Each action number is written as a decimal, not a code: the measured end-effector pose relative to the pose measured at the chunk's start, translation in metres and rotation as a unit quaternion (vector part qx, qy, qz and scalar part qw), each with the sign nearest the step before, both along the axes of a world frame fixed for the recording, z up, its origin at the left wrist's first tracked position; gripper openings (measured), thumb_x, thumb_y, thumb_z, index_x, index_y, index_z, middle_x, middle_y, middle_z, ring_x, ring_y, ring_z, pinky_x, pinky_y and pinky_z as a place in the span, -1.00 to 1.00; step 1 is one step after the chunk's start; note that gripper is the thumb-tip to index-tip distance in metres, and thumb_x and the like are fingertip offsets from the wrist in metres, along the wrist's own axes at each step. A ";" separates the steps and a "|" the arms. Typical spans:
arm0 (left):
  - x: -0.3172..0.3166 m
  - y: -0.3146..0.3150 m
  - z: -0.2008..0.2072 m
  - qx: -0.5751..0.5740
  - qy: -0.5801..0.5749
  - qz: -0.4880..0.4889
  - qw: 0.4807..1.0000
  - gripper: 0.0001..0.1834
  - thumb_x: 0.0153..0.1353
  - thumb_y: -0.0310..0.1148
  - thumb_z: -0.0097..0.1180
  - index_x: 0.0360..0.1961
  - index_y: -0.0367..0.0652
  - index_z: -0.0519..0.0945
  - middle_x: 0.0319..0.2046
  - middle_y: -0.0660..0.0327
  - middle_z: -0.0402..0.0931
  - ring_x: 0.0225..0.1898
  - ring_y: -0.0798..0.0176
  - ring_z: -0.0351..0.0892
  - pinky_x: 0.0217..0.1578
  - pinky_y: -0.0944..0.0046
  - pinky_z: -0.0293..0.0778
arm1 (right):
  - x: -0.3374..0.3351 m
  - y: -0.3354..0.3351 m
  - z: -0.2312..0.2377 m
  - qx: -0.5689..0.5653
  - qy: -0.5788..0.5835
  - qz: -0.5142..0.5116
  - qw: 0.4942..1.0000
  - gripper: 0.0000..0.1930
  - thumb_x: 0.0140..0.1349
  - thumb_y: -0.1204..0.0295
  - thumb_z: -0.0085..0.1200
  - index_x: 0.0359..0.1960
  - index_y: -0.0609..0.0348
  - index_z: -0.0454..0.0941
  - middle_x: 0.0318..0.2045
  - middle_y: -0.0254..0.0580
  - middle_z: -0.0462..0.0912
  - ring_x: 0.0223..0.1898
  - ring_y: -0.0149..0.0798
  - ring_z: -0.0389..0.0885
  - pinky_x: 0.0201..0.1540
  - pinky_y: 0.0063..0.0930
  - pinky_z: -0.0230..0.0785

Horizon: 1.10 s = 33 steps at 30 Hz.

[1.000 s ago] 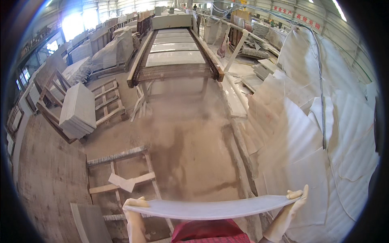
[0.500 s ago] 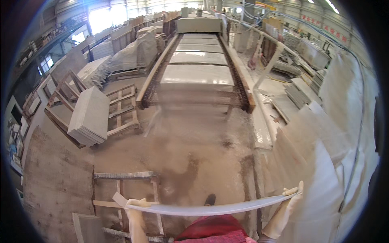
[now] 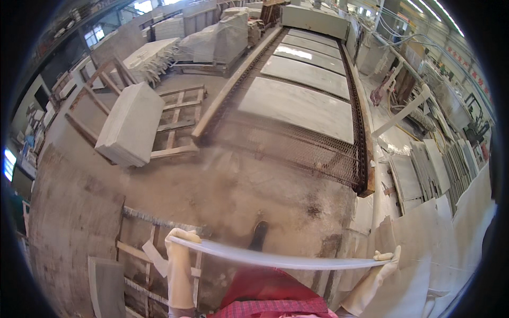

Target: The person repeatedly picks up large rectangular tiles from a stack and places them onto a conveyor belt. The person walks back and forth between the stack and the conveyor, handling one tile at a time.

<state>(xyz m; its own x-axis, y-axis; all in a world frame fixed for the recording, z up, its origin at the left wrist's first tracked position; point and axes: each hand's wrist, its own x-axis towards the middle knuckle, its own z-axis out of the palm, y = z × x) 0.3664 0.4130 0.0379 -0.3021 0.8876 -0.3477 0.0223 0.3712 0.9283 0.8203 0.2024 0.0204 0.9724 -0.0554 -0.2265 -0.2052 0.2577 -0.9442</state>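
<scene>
I hold a long, thin, pale stone slab [image 3: 281, 258] across my front, seen nearly edge-on. My left hand [image 3: 183, 241], in a cream glove, is closed round its left end. At the other end my gloved right hand [image 3: 389, 257] grips it, fingers over the edge. The slab's broad face hardly shows. Ahead, a conveyor with a mesh belt [image 3: 313, 151] carries several flat pale slabs, the nearest slab [image 3: 299, 108] lying close to its near end. A dark shoe [image 3: 259, 233] shows beyond the slab I hold.
At the left, a stack of slabs [image 3: 130, 124] leans on a wooden frame beside a pallet [image 3: 177, 119]. Near my left arm lies a slatted rack [image 3: 135, 250] with a grey slab [image 3: 106, 283]. Sheeting [image 3: 419, 254] and upright slabs [image 3: 456, 169] line the right. The floor [image 3: 233, 185] looks wet.
My view has turned left and come nearer the conveyor, which now sits further right and larger. Both hands still hold the slab, its left end now higher in view.
</scene>
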 end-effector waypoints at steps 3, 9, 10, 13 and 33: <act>0.025 0.079 -0.019 -0.038 0.135 -0.112 0.984 -0.83 0.07 -0.35 0.07 -0.62 -0.13 0.52 -0.65 0.30 0.48 -0.57 0.38 0.45 -0.53 0.32 0.35 | 0.019 0.048 -0.006 -0.038 -0.023 -0.018 0.999 -0.43 0.29 0.06 -0.12 -0.88 0.04 0.26 -0.92 -0.22 0.25 -0.84 -0.26 0.24 -0.39 -0.32 0.44; 0.086 0.189 -0.020 -0.135 0.173 -0.140 0.965 -0.76 0.15 -0.40 -0.08 -0.66 -0.09 0.46 -0.66 0.17 0.51 -0.48 0.24 0.53 -0.33 0.21 0.46 | 0.066 0.141 -0.009 -0.043 -0.051 -0.005 0.998 -0.49 0.30 0.13 -0.10 -0.80 0.10 0.35 -0.91 -0.20 0.26 -0.84 -0.26 0.28 -0.37 -0.32 0.49; 0.093 0.205 -0.020 -0.111 0.103 -0.104 0.983 -0.76 0.15 -0.42 -0.08 -0.66 -0.09 0.45 -0.67 0.17 0.51 -0.48 0.24 0.53 -0.33 0.22 0.46 | 0.071 0.147 -0.010 -0.043 -0.048 -0.002 0.998 -0.50 0.30 0.14 -0.10 -0.79 0.10 0.36 -0.91 -0.20 0.26 -0.84 -0.26 0.28 -0.37 -0.31 0.50; 0.104 0.252 -0.032 -0.069 -0.091 -0.036 0.993 -0.77 0.15 -0.42 -0.06 -0.65 -0.11 0.45 -0.67 0.16 0.51 -0.55 0.26 0.52 -0.38 0.30 0.48 | 0.088 0.182 -0.022 -0.048 -0.030 -0.009 0.998 -0.53 0.25 0.11 -0.04 -0.74 0.14 0.38 -0.90 -0.18 0.26 -0.84 -0.21 0.28 -0.43 -0.28 0.47; 0.158 0.444 -0.114 0.090 0.263 -0.138 0.951 -0.87 0.09 -0.39 -0.09 -0.50 -0.14 0.50 -0.58 0.24 0.44 -0.59 0.36 0.31 -0.59 0.35 0.17 | 0.143 0.328 -0.047 -0.301 0.069 0.149 0.939 -0.40 0.24 -0.01 -0.15 -0.74 0.23 0.60 -0.70 -0.05 0.60 -0.62 -0.16 0.54 -0.38 -0.37 0.38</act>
